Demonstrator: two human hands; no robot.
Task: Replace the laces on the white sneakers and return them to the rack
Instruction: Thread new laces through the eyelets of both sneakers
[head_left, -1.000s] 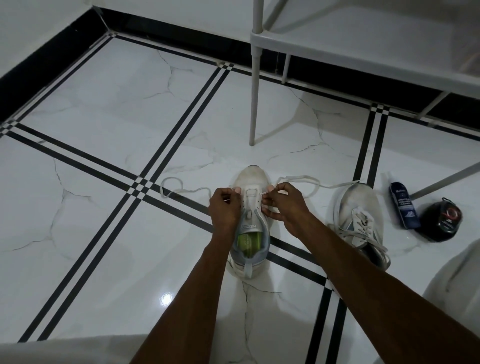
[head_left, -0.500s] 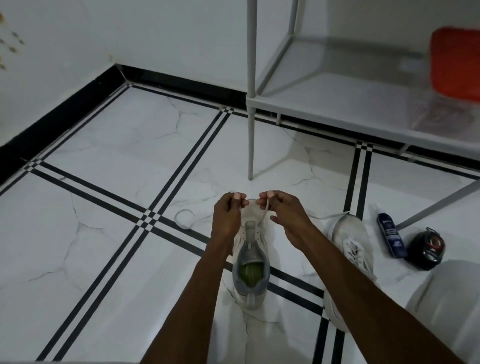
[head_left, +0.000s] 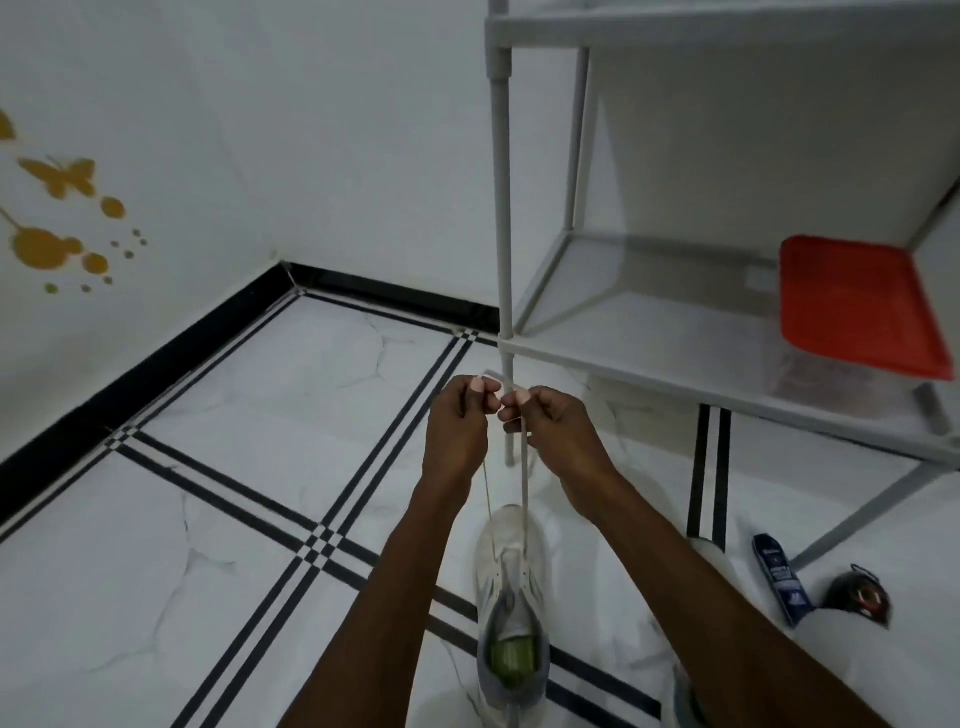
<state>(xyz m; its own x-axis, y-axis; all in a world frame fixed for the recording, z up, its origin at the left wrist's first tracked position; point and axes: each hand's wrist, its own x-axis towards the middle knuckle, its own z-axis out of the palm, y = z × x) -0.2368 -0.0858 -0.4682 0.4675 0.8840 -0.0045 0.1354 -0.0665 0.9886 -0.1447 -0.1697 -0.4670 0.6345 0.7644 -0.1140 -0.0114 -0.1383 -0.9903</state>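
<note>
White sneaker (head_left: 511, 587) standing on the floor (head_left: 208, 519), toe toward the rack (head_left: 649, 358). Left hand (head_left: 460, 421) and right hand (head_left: 553, 426), raised above it, each with fingers pinched on one end of the lace (head_left: 524, 483), both strands drawn taut upward from the eyelets.

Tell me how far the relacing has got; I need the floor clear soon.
Done: a lace is threaded through the front of one sneaker. In hand: the left hand and right hand pull both lace ends up. Left: lacing the remaining holes, the second sneaker, and returning both to the rack.
</note>
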